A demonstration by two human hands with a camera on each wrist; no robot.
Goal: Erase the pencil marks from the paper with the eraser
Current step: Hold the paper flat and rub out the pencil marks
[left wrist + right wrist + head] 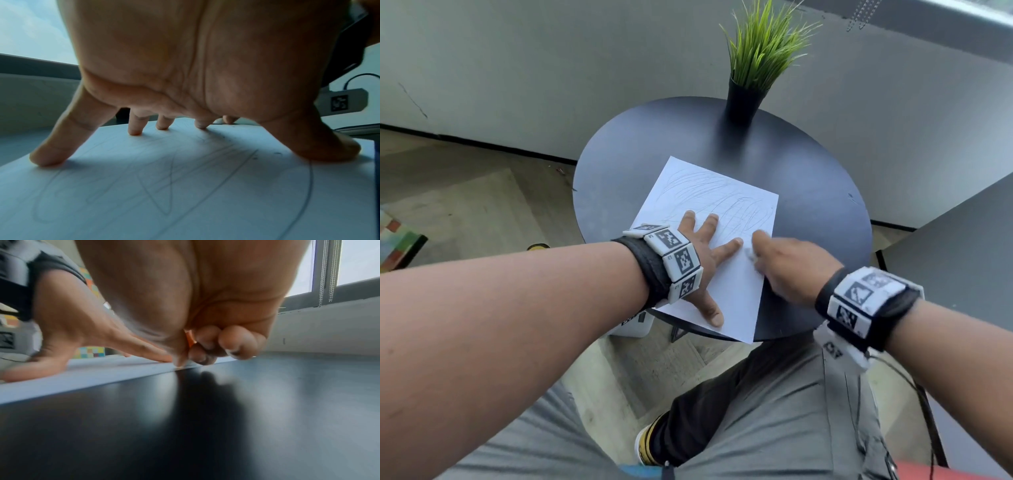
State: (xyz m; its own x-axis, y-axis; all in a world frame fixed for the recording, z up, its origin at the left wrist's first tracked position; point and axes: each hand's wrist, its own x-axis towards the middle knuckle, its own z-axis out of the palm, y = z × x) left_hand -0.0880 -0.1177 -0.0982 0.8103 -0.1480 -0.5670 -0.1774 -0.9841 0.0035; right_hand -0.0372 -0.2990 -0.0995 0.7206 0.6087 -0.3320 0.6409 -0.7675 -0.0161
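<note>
A white paper (709,192) with grey pencil scribbles lies on the round black table (818,192). My left hand (702,257) rests on its near left part, fingers spread and straight, pressing it down. In the left wrist view the fingertips (135,129) touch the paper (185,186) over faint pencil lines. My right hand (784,263) pinches a small eraser (751,255), blurred, against the paper near its right edge, beside the left forefinger. In the right wrist view only an orange sliver of the eraser (190,339) shows between the curled fingers (236,342); the paper (82,379) lies to the left.
A grass plant in a black pot (743,99) stands at the table's far edge. The paper's near corner overhangs the table's front rim. A grey wall and window sill lie behind, a grey surface (962,253) to the right, my knees below.
</note>
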